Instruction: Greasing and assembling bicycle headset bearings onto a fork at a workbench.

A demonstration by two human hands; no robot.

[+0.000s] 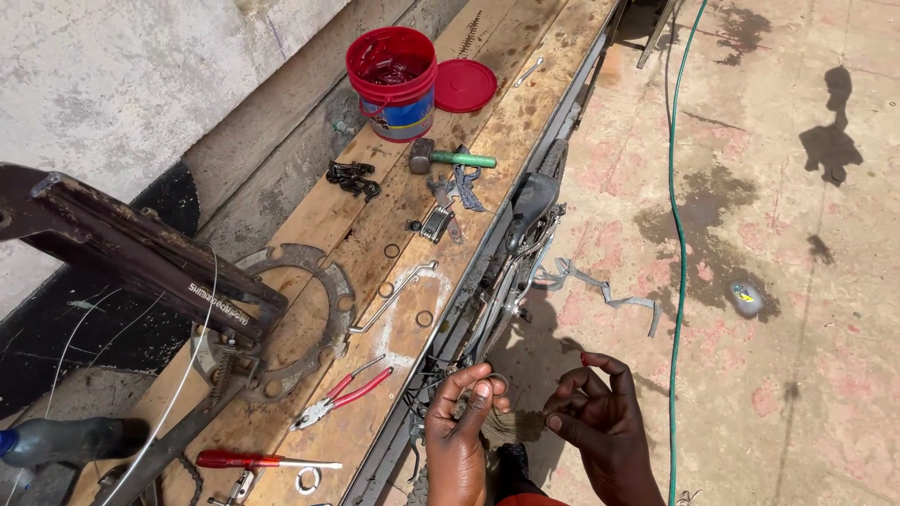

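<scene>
I see my left hand [466, 412] fingers [481, 389] pinching a small ring [494, 382], right hand [600, 412] fingers curled empty beside it, red bucket [394, 80] far up the table [375, 234].

The bench [375, 201] was made of rough, stained wooden planks. Beside the glossy red plastic bucket [392, 80] lay a matt red plastic lid [465, 85]. Near the bucket, a dull metal hammer head [421, 156] was fitted to a green handle. Farther off, red-coated pliers [339, 395] and a rusty metal ring [302, 319] were seen. The ground [778, 309] was rough, blotched concrete.
</scene>
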